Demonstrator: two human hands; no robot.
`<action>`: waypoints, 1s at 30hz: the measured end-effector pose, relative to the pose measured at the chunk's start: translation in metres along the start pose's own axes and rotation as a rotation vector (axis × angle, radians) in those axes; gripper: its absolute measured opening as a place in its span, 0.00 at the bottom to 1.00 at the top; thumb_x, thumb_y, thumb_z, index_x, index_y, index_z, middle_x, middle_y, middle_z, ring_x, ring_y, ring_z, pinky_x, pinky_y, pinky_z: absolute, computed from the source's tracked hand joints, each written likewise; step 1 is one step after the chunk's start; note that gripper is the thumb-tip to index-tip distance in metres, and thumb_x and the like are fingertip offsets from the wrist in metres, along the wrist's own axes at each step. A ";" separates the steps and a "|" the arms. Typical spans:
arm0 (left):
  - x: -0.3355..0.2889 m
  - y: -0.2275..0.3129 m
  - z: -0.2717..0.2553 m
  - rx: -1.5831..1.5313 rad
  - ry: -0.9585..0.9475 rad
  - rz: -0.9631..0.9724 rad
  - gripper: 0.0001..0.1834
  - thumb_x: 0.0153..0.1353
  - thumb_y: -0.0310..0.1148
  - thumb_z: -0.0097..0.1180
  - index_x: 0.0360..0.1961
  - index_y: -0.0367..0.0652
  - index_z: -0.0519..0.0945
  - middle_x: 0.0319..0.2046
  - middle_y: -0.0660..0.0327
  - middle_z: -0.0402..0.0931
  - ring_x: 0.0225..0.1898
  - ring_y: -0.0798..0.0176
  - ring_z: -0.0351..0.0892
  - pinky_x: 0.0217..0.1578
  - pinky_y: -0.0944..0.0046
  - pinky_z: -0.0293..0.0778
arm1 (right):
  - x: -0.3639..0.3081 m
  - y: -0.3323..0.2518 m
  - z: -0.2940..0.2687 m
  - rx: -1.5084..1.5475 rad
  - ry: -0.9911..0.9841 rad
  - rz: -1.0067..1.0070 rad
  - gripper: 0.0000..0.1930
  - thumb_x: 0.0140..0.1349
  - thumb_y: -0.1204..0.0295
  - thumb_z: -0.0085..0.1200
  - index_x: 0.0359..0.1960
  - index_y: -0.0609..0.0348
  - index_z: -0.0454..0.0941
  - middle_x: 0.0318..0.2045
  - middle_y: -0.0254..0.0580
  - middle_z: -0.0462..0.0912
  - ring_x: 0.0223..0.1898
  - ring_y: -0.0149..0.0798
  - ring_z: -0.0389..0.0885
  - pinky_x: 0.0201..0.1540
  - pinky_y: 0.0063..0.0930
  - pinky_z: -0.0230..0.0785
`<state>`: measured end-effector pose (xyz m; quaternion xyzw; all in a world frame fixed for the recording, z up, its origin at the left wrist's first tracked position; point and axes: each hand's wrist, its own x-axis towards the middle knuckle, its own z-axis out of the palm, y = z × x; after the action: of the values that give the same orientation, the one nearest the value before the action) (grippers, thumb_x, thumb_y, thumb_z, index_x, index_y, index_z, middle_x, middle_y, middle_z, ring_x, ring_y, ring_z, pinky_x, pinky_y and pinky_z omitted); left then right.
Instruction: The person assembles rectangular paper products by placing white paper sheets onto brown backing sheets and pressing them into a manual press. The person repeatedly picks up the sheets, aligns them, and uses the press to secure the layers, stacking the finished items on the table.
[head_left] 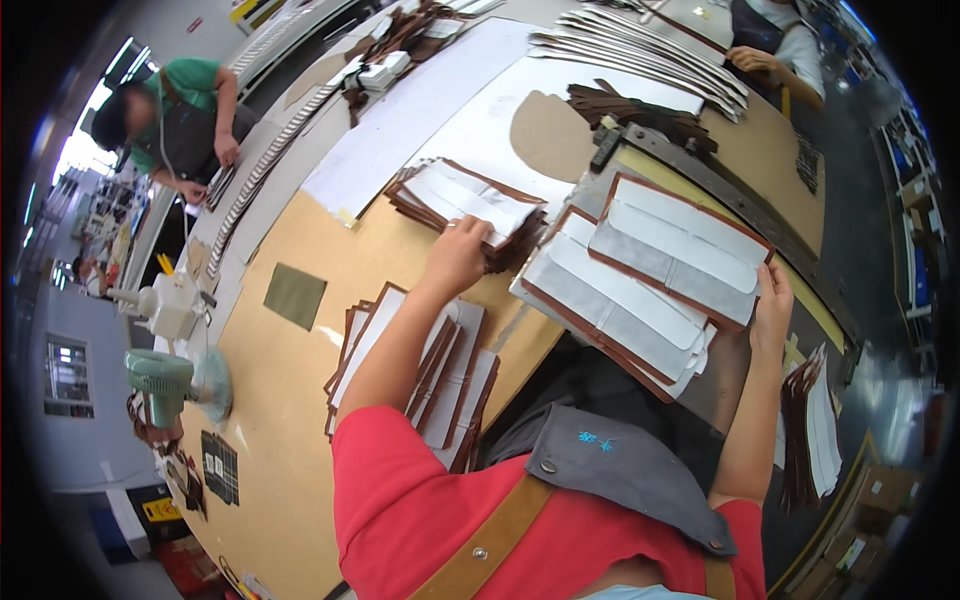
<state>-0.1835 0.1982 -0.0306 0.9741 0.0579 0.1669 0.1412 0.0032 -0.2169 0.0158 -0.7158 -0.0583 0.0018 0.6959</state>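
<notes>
Left hand [460, 254] bent at pile [462, 190], grip unclear; right hand [772, 302] pinches panel [680, 245] by its edge, likely steadying it atop stack [606, 308].

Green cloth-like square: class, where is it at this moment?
In the head view, the green square lies on the tan table, left of the left hand and up and right of the fan.
</notes>
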 end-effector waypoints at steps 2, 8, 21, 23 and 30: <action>0.007 0.000 -0.024 -0.148 -0.106 -0.023 0.17 0.47 0.20 0.45 0.41 0.39 0.73 0.40 0.52 0.72 0.42 0.49 0.73 0.41 0.57 0.72 | 0.006 0.006 -0.017 -0.010 0.033 0.002 0.11 0.65 0.72 0.46 0.42 0.67 0.74 0.36 0.35 0.77 0.38 0.26 0.72 0.43 0.19 0.63; 0.052 0.042 -0.093 -0.344 -0.062 -0.128 0.09 0.56 0.23 0.48 0.39 0.37 0.75 0.34 0.57 0.79 0.32 0.62 0.78 0.35 0.66 0.74 | 0.015 -0.005 -0.011 -0.014 0.099 0.013 0.10 0.63 0.72 0.47 0.41 0.65 0.74 0.34 0.35 0.77 0.37 0.27 0.73 0.42 0.20 0.63; 0.161 0.188 0.048 0.119 -0.282 0.359 0.25 0.63 0.46 0.44 0.58 0.47 0.65 0.61 0.49 0.60 0.63 0.46 0.57 0.60 0.47 0.54 | 0.026 -0.007 -0.015 -0.674 0.206 -0.112 0.06 0.59 0.74 0.50 0.37 0.61 0.74 0.27 0.40 0.77 0.30 0.37 0.75 0.36 0.28 0.67; 0.158 0.191 0.057 0.129 -0.233 0.353 0.25 0.63 0.47 0.43 0.58 0.48 0.65 0.62 0.50 0.58 0.63 0.44 0.56 0.61 0.47 0.53 | 0.025 -0.005 -0.019 -0.896 0.214 -0.409 0.08 0.56 0.75 0.52 0.38 0.60 0.75 0.36 0.45 0.76 0.39 0.45 0.75 0.42 0.36 0.67; 0.154 0.188 0.055 0.113 -0.204 0.347 0.26 0.64 0.49 0.42 0.59 0.50 0.65 0.63 0.52 0.57 0.64 0.42 0.54 0.61 0.46 0.53 | 0.010 -0.008 -0.012 -1.160 -0.062 -0.559 0.14 0.61 0.68 0.47 0.48 0.57 0.75 0.49 0.42 0.76 0.51 0.45 0.72 0.53 0.36 0.65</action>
<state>-0.0082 0.0293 0.0225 0.9877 -0.1161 0.0859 0.0607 0.0138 -0.2283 0.0246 -0.9332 -0.2541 -0.1907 0.1680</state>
